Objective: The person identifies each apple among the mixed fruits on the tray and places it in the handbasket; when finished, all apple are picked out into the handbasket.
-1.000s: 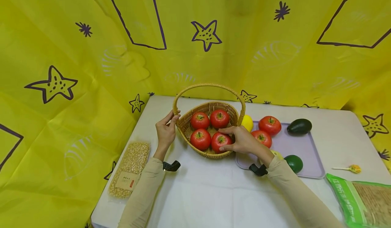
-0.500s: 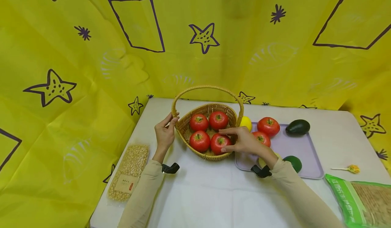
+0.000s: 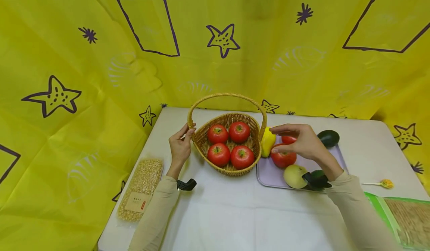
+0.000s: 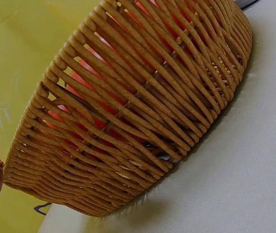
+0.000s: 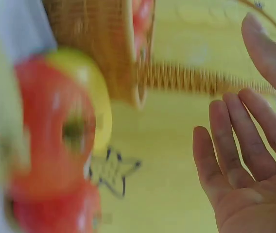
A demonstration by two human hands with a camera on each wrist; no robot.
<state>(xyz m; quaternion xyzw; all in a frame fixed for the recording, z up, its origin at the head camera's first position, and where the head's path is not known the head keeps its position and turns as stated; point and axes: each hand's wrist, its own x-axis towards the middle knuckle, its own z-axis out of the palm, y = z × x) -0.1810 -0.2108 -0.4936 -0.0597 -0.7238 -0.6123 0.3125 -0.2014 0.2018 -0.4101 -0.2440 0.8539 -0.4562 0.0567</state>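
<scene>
Wicker basket (image 3: 229, 172), just below frame centre, four red fruits (image 3: 242, 157) inside. Your left hand (image 3: 180, 147) pinches the handle (image 3: 227, 94) low on its left side. Your right hand (image 3: 305, 142), right of centre, holds nothing: fingers fairly straight, thumb well apart, above the lilac tray (image 3: 268, 174) of fruit (image 3: 295, 176). Grain pack (image 3: 142, 182) lower left, green-edged bag (image 3: 411, 221) lower right.

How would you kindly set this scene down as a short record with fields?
left hand: pinches the handle near its left end
right hand: holds nothing, over the tray, fingers and thumb apart
basket: upright on the table, four red apples inside
on the tray: two more apples, a pale round fruit, two dark green fruits
basket's right side: yellow fruit
table's left: packet of kernels
table's right: flower-topped stick, green-edged bag
</scene>
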